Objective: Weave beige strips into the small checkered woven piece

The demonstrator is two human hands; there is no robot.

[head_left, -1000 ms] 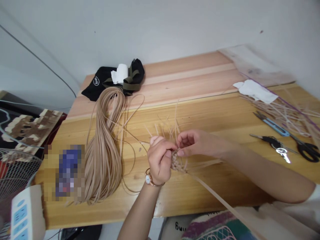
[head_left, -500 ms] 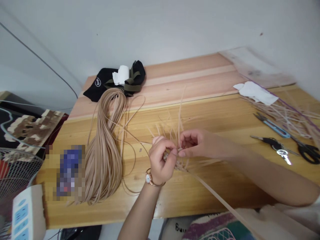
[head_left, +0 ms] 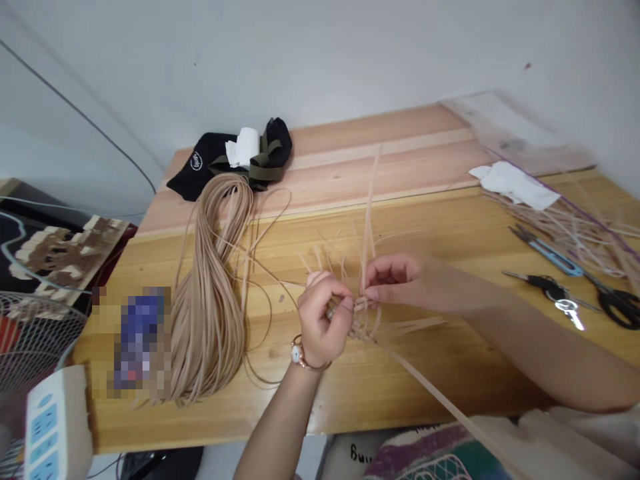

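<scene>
My left hand (head_left: 327, 317), with a watch (head_left: 297, 353) on its wrist, is closed around a small woven piece of tan strips (head_left: 363, 332). Its palm and fingers hide much of the weave. Beside it on the right, my right hand (head_left: 393, 283) pinches a tan strip (head_left: 369, 220) between thumb and forefinger at the edge of the weave. That strip stands up past the fingers. Short strip ends fan out behind my left hand, and one long strip (head_left: 440, 397) runs from the weave toward my lap.
A thick bundle of tan strips (head_left: 210, 320) lies on the wooden table at left. Behind it are a black bag (head_left: 200, 163) and a tissue roll (head_left: 247, 147). Scissors (head_left: 620, 307), keys (head_left: 567, 307), a blue-handled tool (head_left: 555, 257) and loose strips lie at right. A power strip (head_left: 60, 423) stands lower left.
My right hand has shifted slightly right, and the upright strip by it now leans more to the right. My left hand keeps its hold on the weave almost in place.
</scene>
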